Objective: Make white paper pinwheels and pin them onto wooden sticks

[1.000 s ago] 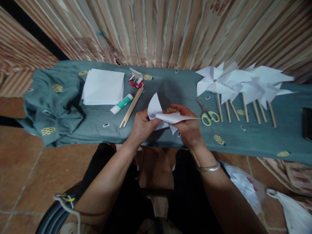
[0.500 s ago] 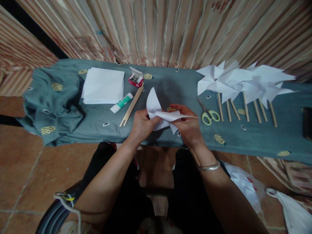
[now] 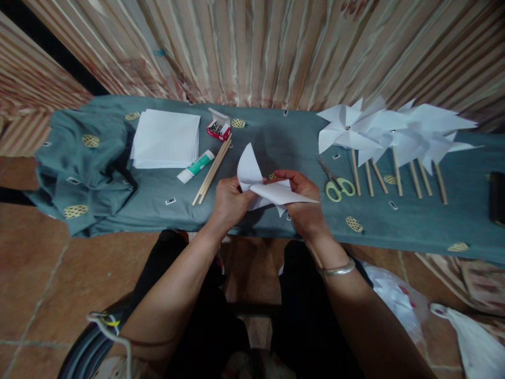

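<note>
Between my hands, over the front of the cloth-covered table, is a white paper pinwheel point(image 3: 272, 192) with several curled blades. My left hand point(image 3: 232, 202) pinches it near its centre, thumb on top. My right hand point(image 3: 305, 202) is closed around its right side, with some fingers hidden behind the paper. One pointed blade lies across the right hand. Left of my hands lie thin wooden sticks point(image 3: 213, 171) and a glue stick point(image 3: 196, 166). Green-handled scissors point(image 3: 334, 185) rest just right of my right hand.
A stack of white paper point(image 3: 166, 138) lies at the left, near an open red box of small metal pins point(image 3: 219, 126). Several paper pinwheels on sticks point(image 3: 394, 129) overlap at the right. Bunched cloth point(image 3: 82, 168) covers the table's left end. A dark object point(image 3: 497, 199) sits at the far right.
The pinwheel's right-hand blade has swung down and turned its broad face up over my right hand. Both hands keep their hold in nearly the same place.
</note>
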Demonstrator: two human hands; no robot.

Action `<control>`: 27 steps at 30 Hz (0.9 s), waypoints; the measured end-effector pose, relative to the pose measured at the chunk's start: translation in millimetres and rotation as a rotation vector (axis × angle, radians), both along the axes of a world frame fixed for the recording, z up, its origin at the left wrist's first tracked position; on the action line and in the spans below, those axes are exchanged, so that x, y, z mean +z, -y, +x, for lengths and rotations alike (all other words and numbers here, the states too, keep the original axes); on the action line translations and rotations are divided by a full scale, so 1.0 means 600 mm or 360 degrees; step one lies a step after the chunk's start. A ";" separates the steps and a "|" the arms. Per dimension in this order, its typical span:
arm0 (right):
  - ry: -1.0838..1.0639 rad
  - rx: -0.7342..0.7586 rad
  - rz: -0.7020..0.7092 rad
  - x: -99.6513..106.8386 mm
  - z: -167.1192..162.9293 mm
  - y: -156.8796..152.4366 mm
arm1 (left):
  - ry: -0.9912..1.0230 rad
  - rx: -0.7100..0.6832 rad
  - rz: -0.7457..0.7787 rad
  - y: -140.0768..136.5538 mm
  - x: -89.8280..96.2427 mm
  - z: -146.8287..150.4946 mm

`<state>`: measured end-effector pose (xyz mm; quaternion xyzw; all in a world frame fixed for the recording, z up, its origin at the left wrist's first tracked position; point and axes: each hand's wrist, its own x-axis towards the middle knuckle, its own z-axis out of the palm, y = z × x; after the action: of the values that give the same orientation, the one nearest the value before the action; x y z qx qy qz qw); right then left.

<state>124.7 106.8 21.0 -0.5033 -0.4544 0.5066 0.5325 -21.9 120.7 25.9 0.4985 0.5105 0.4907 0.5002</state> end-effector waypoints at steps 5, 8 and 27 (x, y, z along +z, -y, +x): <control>0.0000 0.0011 -0.0008 0.000 0.002 0.002 | -0.0013 -0.0016 0.0023 0.000 -0.011 -0.001; 0.0008 -0.0004 -0.0009 0.001 0.002 0.003 | -0.0018 -0.0023 0.0038 0.000 -0.014 -0.001; 0.0150 -0.0058 -0.0033 0.000 0.005 0.001 | 0.0097 -0.0043 -0.0015 0.000 -0.007 0.002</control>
<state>127.4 106.4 20.8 -0.5404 -0.4646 0.4772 0.5143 -20.8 121.0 21.5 0.4878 0.4906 0.4963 0.5244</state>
